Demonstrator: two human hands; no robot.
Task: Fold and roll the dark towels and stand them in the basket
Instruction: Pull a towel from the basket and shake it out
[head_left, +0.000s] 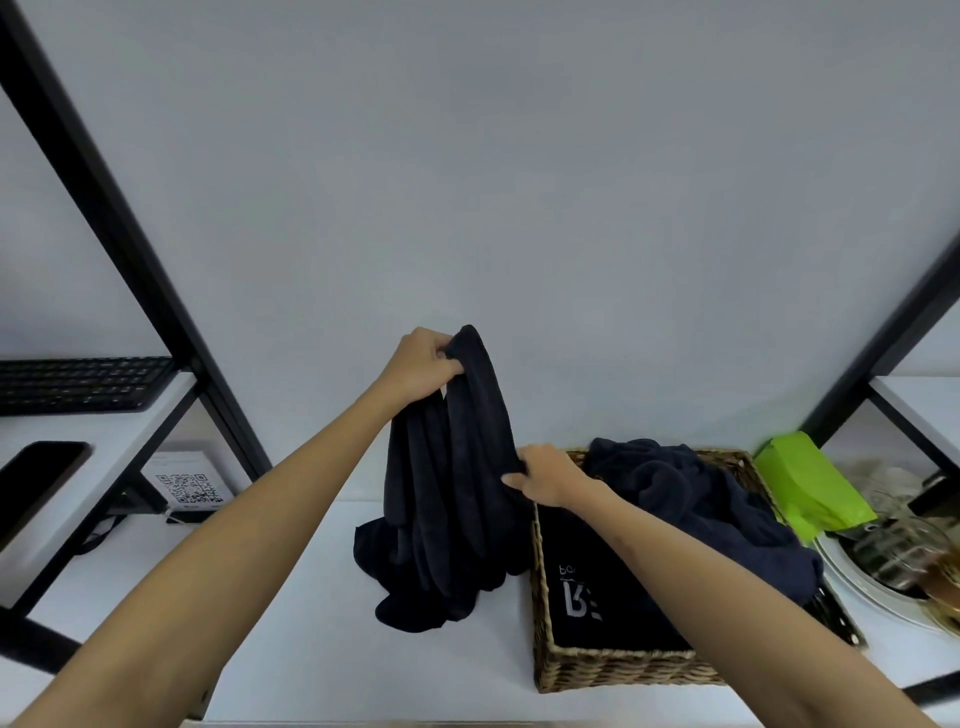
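A dark navy towel (447, 499) hangs bunched above the white tabletop, its lower end pooled on the surface. My left hand (421, 366) grips its top edge, raised high. My right hand (545, 475) pinches the towel's right side lower down, just left of the basket. The woven wicker basket (613, 667) stands to the right on the table. A second dark towel (696, 499) lies crumpled over its far part, and a black cloth with white lettering (587, 597) lines its bottom.
A black shelf frame (130, 249) slants up on the left, with a keyboard (78, 382) on its shelf and a QR-code card (189, 486) below. On the right are a green bag (810, 483), glassware and plates (893, 561). Bare white tabletop (311, 649) lies in front.
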